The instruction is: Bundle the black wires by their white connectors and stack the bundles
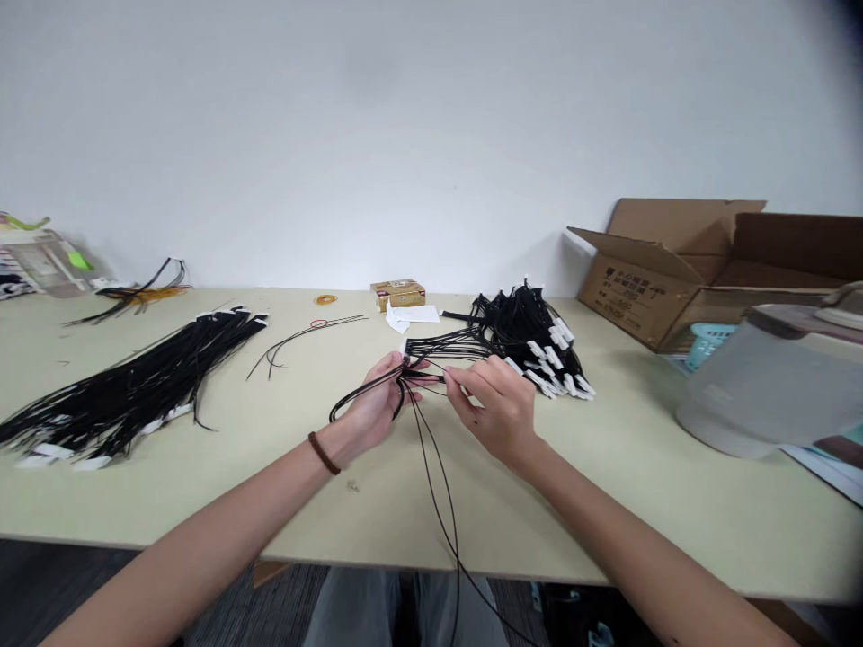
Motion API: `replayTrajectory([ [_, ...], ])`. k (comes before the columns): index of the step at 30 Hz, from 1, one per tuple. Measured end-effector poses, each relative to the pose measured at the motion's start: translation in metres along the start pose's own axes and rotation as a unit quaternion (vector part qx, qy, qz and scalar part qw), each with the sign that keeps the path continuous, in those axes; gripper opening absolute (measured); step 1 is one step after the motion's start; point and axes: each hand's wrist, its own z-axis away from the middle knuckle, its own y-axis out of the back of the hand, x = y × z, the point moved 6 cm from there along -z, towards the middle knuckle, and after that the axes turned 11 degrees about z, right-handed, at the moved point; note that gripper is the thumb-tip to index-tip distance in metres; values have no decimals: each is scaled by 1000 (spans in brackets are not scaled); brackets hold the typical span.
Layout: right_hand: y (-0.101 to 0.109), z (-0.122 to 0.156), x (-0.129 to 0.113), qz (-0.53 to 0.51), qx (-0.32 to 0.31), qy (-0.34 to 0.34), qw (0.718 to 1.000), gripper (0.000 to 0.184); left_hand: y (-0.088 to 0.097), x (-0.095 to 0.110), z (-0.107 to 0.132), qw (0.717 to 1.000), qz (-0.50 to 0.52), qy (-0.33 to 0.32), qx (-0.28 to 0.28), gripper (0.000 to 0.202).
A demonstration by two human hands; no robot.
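Note:
My left hand (pixel 378 404) is closed around a small bunch of thin black cables (pixel 431 346) above the middle of the table. Several of those cables hang down past the table's front edge. My right hand (pixel 495 404) pinches one of the same cables just right of the left hand. A brown band sits on my left wrist. Behind my hands lies a heap of black cables with white tags (pixel 532 337). A long straight bundle of black cables (pixel 135 386) lies at the left.
An open cardboard box (pixel 680 270) stands at the back right, with a teal basket (pixel 707 343) and a grey rounded container (pixel 769 382) in front of it. A small brown box (pixel 397 293), white paper, a rubber band and loose cables lie further back. The wall is close behind.

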Motion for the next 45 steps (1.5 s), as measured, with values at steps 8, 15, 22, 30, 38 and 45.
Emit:
replayTrajectory([
  [8, -3, 1, -2, 33, -22, 22, 999, 9, -4, 4, 2, 1000, -18, -9, 8, 11],
  [15, -9, 1, -7, 63, -79, 49, 994, 16, -3, 6, 1, 998, -39, -45, -4, 14],
  [22, -15, 3, -7, 44, -121, 31, 991, 19, -8, 10, 2, 996, -69, -54, -9, 18],
  [30, -17, 4, -7, 4, -151, 3, 989, 22, -11, 11, 4, 995, -87, -57, -11, 19],
  [38, -16, 5, -2, -49, -146, -41, 987, 25, -11, 5, 2, 994, -91, -49, -25, 20],
  [45, -19, 4, -4, -1, -169, -19, 985, 21, -9, 5, 2, 994, -96, -47, -24, 23],
])
